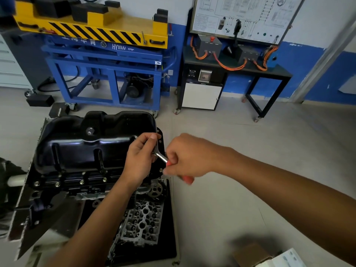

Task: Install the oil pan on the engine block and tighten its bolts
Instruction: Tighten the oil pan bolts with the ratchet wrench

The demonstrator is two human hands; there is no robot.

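A glossy black oil pan (92,143) sits on top of the engine block (57,191) at the left of the head view. Several silver bolts (81,182) line its near flange. A ratchet wrench (160,157) with a red handle stands at the pan's right end. My left hand (139,160) pinches the wrench's metal head end against the pan's right edge. My right hand (189,157) grips the red handle, whose tip pokes out below the fist.
A cylinder head (143,224) lies on a black mat (169,237) under my left forearm, with a sprocket (157,189) beside the block. A blue and yellow lift cart (107,60) and a black training bench (237,68) stand behind. A cardboard box (250,255) lies bottom right.
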